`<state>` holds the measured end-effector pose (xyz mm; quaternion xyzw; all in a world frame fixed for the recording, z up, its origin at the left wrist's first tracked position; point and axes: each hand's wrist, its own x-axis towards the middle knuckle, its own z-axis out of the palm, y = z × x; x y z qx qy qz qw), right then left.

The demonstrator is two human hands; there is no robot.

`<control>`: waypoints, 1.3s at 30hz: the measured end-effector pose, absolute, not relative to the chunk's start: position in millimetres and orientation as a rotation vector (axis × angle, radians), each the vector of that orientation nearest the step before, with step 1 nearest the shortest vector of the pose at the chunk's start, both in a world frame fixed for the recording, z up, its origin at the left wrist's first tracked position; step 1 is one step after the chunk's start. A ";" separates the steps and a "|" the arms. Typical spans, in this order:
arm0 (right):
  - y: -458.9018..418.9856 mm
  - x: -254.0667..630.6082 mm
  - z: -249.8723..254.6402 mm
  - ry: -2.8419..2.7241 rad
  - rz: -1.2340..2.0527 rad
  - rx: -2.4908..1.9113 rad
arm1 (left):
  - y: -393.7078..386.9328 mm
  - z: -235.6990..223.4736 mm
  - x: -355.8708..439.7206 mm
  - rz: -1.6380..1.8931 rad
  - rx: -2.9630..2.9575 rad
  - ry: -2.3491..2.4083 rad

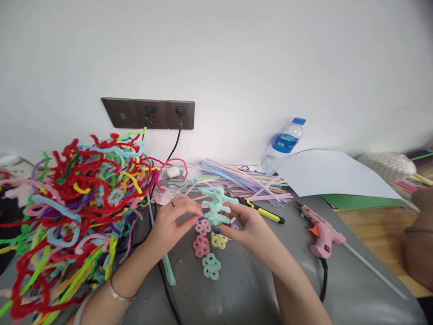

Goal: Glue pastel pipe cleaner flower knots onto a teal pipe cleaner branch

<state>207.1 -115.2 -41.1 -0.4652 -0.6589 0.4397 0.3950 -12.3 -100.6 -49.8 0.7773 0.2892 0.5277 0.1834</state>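
Note:
Between my hands is a mint-green pipe cleaner piece (217, 205) with several short arms sticking out to the sides. My right hand (245, 223) grips its right side between thumb and fingers. On the left, my left hand (176, 219) pinches at its lower left edge, and the fingertips partly hide the contact. Just below lie small pipe cleaner flowers: a pink flower (203, 227), a coral flower (201, 246), a yellow flower (219, 240) and a mint flower (211, 266). A purple flower (234, 227) is mostly covered by my right hand.
A big tangle of coloured pipe cleaners (101, 194) fills the left. Behind my hands lie straight pastel pipe cleaners (237, 178), a yellow-black cutter (267, 213) and a water bottle (284, 144). To the right are a pink glue gun (326, 234), white paper (338, 176) and another person's arm (421, 239).

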 end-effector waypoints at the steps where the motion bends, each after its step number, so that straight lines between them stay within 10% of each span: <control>1: -115.5 207.4 -40.2 -1.662 1.097 -1.187 | -100.6 -49.9 -12.4 1.481 2.191 0.813; 39: -152.6 232.5 -61.3 -1.226 1.731 -1.108 | -115.0 -69.5 13.4 1.292 2.225 0.800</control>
